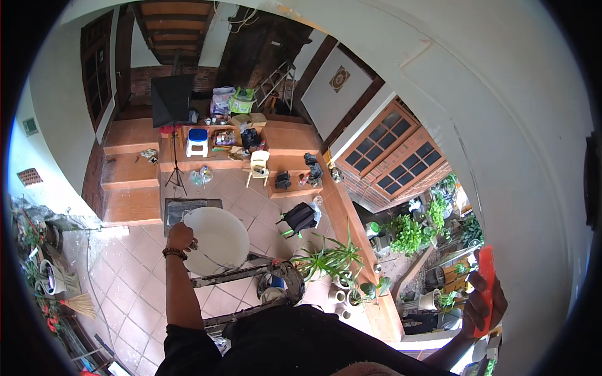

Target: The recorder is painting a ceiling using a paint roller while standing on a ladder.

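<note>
A large white bucket (216, 238) with pale, whitish contents hangs over the tiled floor, left of centre. My left hand (180, 238) is closed at its left rim, gripping the thin wire handle; a beaded bracelet circles that wrist. Far to the right, my right hand (481, 307) is raised beside the white wall (533, 188). Its fingers wrap around a flat orange-red plastic scraper (486, 263), whose upper end sticks out above them. Whether the scraper touches the wall, I cannot tell. Just below the bucket is a paint-spattered ladder (232, 276), close to my body.
Potted plants (332, 260) stand along a low orange ledge (357, 244). Farther off are a black softbox stand (174, 103), a white stool with a blue top (197, 143), a cream chair (258, 168) and a black bag (299, 216). A straw broom (80, 305) lies at the left.
</note>
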A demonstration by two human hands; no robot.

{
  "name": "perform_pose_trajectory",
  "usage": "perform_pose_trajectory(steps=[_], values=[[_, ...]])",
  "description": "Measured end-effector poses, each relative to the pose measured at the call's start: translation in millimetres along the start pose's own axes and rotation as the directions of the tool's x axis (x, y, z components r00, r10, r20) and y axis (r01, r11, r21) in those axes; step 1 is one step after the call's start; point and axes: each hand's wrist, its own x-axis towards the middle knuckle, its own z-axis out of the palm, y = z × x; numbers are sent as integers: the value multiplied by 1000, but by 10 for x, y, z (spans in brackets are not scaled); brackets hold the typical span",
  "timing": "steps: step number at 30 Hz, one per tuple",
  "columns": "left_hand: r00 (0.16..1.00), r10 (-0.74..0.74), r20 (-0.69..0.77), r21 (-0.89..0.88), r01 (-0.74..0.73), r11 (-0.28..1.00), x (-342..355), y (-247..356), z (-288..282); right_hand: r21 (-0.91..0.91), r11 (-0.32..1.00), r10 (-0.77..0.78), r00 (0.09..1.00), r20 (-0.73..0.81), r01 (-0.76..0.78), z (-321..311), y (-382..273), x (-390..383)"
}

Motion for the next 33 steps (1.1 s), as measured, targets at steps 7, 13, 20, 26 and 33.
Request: perform_pose_trajectory(steps=[7,13,20,26,33], values=[[996,51,74,108,-59,992,134,-110,-9,147,979,115,978,175,-141,-101,132,888],[999,31,41,48,-33,998,44,22,29,210,957,151,962,226,-200,-89,156,1333],[997,24,69,57,-28,998,123,-120,5,111,993,34,997,75,-43,-121,28,340],[996,27,86,41,-30,999,96,-123,-21,-33,999,10,997,77,-8,-183,30,115],[999,13,34,27,-14,1000,64,-66,-10,-24,988,157,977,143,-156,-403,244,1262]])
